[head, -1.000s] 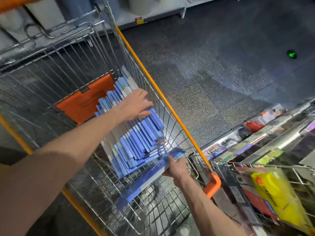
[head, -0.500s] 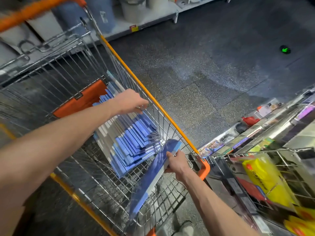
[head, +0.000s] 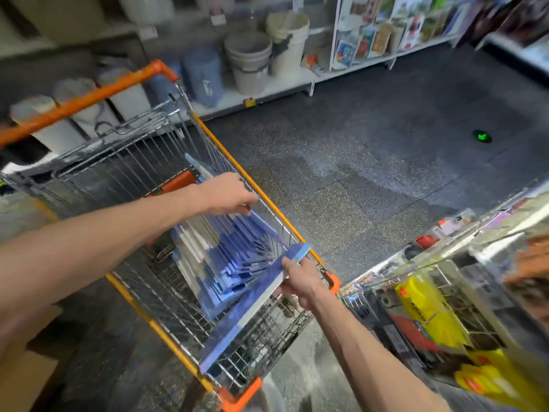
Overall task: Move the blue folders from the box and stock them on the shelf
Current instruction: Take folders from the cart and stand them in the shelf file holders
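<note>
Left hand: our left hand [head: 228, 193] reaches into the silver wire shopping cart with orange trim [head: 127, 168], its fingers [head: 248, 203] curled over the top edges of the fanned stack of blue flat folders [head: 219, 257].
Right hand: our right hand [head: 300, 279] clasps one end of a long bundle of blue folders [head: 252, 298], thumb on top.
Bundle: we see it tilted, raised across the cart's near corner, just beside the stack.
Stack: it stands on edge in the cart, against an orange plastic box [head: 178, 181].
Shelf: to our right, a blurred wire shelf [head: 445, 272] carries yellow packets [head: 427, 310].
Floor: dark speckled floor [head: 356, 173], with pale buckets [head: 249, 60] on a far shelf.
</note>
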Tool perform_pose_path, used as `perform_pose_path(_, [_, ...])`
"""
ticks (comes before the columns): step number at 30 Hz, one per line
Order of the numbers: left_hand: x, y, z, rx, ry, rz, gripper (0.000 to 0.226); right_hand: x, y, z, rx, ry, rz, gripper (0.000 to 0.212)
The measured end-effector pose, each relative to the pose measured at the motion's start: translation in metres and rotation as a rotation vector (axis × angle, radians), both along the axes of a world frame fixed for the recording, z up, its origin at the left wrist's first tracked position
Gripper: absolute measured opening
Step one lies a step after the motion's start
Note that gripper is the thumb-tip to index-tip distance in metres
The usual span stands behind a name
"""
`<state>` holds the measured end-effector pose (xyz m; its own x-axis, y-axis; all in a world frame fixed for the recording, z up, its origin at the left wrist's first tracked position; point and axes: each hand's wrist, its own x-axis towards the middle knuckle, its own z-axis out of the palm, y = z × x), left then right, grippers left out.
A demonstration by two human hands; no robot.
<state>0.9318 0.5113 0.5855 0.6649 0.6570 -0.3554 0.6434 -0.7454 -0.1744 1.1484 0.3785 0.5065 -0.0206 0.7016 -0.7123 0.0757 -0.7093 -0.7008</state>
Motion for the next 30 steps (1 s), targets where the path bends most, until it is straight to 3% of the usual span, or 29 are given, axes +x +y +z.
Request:
perform_pose_path(9, [0.029, -0.102, 0.095, 0.210, -0.088, 0.243, 0.022, 0.042, -0.045, 0.090, 0.261, 0.036, 0.107, 0.013])
perform_pose_path(13, [0.031, -0.166, 0.119, 0.199, -0.433, 0.565, 0.020, 0.059, -0.073, 0.135, 0.399, 0.054, 0.132, 0.013])
perform_pose_path(20, [0.072, -0.266, 0.158, 0.223, -1.208, 1.027, 0.022, 0.063, -0.080, 0.186, 0.751, -0.062, 0.135, 0.063])
perform_pose_path(25, [0.099, -0.302, 0.190, 0.166, -1.681, 1.023, 0.022, 0.063, -0.113, 0.269, 0.906, -0.035, 0.138, 0.060])
perform_pose_path(28, [0.107, -0.317, 0.206, 0.044, -1.840, 0.991, 0.020, 0.057, -0.116, 0.292, 0.919, 0.054, 0.247, 0.068])
perform_pose_path(30, [0.104, -0.323, 0.214, -0.050, -1.918, 0.957, 0.018, 0.052, -0.128, 0.313, 0.918, 0.134, 0.340, 0.052])
